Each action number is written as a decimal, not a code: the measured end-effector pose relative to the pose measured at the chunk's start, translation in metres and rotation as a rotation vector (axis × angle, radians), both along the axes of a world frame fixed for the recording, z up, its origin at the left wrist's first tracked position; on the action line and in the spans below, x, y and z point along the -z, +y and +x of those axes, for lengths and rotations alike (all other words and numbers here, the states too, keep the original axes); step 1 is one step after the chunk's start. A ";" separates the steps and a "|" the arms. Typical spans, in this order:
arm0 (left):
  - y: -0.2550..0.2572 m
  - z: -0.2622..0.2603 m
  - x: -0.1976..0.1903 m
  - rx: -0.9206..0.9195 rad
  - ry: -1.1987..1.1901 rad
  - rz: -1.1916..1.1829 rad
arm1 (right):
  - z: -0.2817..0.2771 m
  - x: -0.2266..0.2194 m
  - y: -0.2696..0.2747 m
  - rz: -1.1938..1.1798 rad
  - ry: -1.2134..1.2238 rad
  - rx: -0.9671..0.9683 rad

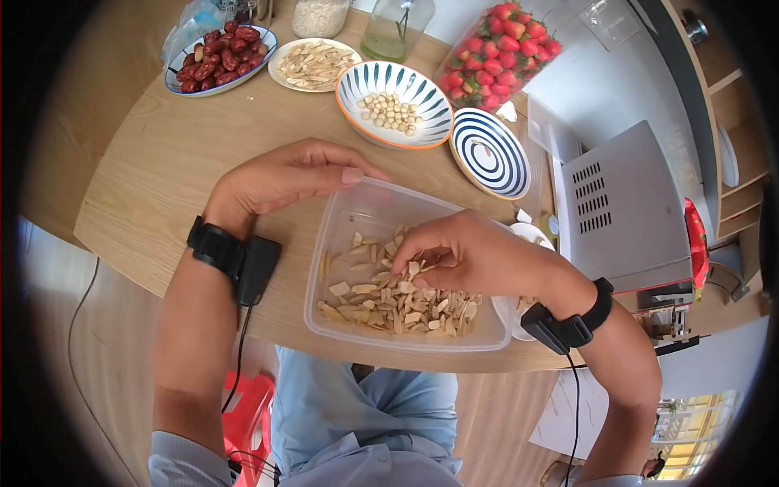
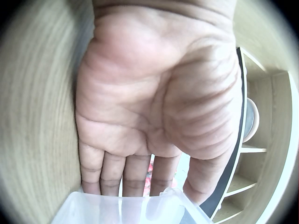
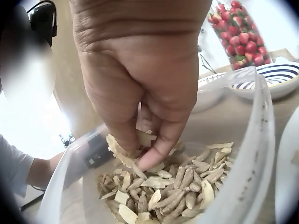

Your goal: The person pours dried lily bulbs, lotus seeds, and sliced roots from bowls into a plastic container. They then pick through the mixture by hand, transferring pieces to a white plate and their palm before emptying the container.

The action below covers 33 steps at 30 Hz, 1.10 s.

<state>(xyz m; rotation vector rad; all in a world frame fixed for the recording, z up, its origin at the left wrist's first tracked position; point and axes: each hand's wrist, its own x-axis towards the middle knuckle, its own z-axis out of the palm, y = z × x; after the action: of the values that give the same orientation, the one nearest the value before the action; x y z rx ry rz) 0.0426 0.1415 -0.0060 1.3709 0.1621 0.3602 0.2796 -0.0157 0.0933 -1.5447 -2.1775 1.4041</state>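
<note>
A clear plastic container (image 1: 320, 304) stands at the table's near side with pale dried root slices (image 1: 406, 312) spread over its bottom. Reaching inside it, my right hand (image 1: 466, 256) pinches a few slices between thumb and curled fingers; in the right wrist view a pale flake (image 3: 119, 150) sticks out by the fingertips. My left hand (image 1: 296, 174) lies at the container's far left corner, palm facing the box. Its fingers (image 2: 135, 172) run straight along the outside of the wall, and the thumb (image 2: 201, 179) is at the rim, with the fingertips hidden behind the plastic.
Across the back are a bowl of red dates (image 1: 219, 61), a plate of similar slices (image 1: 316, 65), a bowl of round pale seeds (image 1: 349, 89), a blue-striped plate (image 1: 507, 174) and a tub of strawberries (image 1: 495, 65). A grey appliance (image 1: 625, 211) stands at right.
</note>
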 end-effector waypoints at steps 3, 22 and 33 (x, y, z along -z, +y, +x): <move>0.000 0.000 0.001 0.005 -0.002 0.010 | 0.010 0.010 0.001 -0.088 0.019 0.030; 0.003 0.002 0.008 0.021 -0.027 -0.005 | 0.018 -0.007 -0.004 -0.005 -0.156 0.043; -0.003 0.001 0.001 -0.014 0.005 0.009 | 0.061 -0.044 -0.038 0.041 0.070 0.252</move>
<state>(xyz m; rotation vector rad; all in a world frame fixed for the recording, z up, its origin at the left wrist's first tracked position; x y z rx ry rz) 0.0433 0.1384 -0.0067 1.3800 0.1746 0.3702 0.3404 -0.0534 0.1370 -1.6599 -1.8816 1.3053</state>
